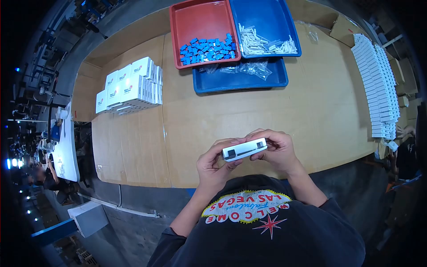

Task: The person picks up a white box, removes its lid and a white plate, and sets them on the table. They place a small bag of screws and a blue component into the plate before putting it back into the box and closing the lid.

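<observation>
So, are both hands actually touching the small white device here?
Touching. The head view shows the left hand and right hand each wrapping fingers around an end of the small white device, held above the table edge.

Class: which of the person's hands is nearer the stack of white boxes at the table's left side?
Left. The left hand lies closer to the stack of white boxes; the right hand is farther.

Red tray (202,18) of blue parts (208,50), blue tray (267,15) of white pieces (264,44), stacked white boxes (130,86), cardboard-covered tabletop (311,102), long row of white boxes (377,84)
</observation>
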The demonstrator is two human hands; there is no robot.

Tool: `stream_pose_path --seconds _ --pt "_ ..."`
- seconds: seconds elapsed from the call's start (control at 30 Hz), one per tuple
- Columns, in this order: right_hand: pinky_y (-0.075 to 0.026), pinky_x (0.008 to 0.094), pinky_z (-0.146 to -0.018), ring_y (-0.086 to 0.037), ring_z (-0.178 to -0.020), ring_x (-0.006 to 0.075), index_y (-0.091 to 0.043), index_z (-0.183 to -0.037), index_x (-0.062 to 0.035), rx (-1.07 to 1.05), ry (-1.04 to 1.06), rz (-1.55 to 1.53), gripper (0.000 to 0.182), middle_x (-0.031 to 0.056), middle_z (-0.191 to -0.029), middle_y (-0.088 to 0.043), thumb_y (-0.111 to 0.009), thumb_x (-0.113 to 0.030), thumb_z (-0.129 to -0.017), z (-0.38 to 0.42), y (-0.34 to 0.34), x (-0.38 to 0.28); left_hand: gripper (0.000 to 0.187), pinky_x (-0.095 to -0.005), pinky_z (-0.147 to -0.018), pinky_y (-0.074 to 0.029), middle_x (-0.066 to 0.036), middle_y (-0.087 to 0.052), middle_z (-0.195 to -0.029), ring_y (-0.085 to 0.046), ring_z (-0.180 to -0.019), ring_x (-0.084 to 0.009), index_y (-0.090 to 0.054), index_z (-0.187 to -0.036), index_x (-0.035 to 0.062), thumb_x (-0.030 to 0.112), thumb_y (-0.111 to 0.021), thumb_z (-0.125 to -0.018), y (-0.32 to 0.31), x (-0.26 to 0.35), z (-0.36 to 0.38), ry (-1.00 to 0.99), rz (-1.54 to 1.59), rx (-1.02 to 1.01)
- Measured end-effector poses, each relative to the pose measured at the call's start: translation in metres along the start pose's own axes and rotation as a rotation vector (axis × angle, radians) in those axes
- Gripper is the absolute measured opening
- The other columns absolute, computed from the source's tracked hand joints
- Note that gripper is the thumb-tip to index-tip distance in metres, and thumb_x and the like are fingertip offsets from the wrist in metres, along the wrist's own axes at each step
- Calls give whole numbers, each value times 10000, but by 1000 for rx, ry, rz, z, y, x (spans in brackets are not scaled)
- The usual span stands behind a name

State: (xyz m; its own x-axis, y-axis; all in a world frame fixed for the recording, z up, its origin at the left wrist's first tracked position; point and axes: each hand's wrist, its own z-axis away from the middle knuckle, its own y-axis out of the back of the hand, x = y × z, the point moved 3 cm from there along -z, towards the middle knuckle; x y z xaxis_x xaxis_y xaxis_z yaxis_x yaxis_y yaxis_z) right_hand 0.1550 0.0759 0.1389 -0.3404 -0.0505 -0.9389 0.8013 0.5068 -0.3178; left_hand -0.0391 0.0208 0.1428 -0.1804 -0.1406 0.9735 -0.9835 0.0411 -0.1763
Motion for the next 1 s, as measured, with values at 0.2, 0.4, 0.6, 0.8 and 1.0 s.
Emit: stream_pose_path --seconds 0.2,0.4,0.6,0.8,1.0 --pt "-572 355 -1007 -704 -1143 231 -703 -1204 15 10 -4 34 466 144 -1199 -741 -846 102 -769 -1 -1 -1 350 -383 -1047 -530 -185 -720 -1241 -670 -1209 -281 -681 -1198 -28 14 -813 -876 -3 4 -2 4 24 42" --pt "-577 349 -975 -724 -1106 230 -711 -1192 6 32 36 88 458 140 -1183 -755 -870 62 -766 -1 -2 -1 338 -380 -1059 -522 -169 -725 -1235 -673 -1200 -268 -688 -1201 -33 -13 -799 -882 -3 3 -2 29 66 57" --pt "-589 344 -926 -740 -1064 236 -718 -1178 4 73 46 164 427 141 -1149 -766 -876 19 -782 2 0 1 349 -367 -1072 -516 -169 -710 -1265 -668 -1219 -253 -671 -1219 -30 -30 -787 -889 -4 0 -2 74 66 45" --pt "-590 344 -923 -739 -1059 236 -724 -1163 6 57 90 144 397 146 -1142 -766 -869 11 -793 0 1 1 341 -370 -1071 -518 -167 -715 -1251 -667 -1220 -254 -667 -1217 -30 -24 -783 -896 -5 2 -4 60 75 26" --pt "-587 350 -943 -733 -1068 231 -719 -1169 11 40 103 136 389 150 -1150 -761 -862 10 -807 0 0 3 346 -375 -1075 -517 -170 -717 -1254 -666 -1226 -260 -661 -1233 -29 -21 -775 -906 -1 -3 -2 27 80 17"
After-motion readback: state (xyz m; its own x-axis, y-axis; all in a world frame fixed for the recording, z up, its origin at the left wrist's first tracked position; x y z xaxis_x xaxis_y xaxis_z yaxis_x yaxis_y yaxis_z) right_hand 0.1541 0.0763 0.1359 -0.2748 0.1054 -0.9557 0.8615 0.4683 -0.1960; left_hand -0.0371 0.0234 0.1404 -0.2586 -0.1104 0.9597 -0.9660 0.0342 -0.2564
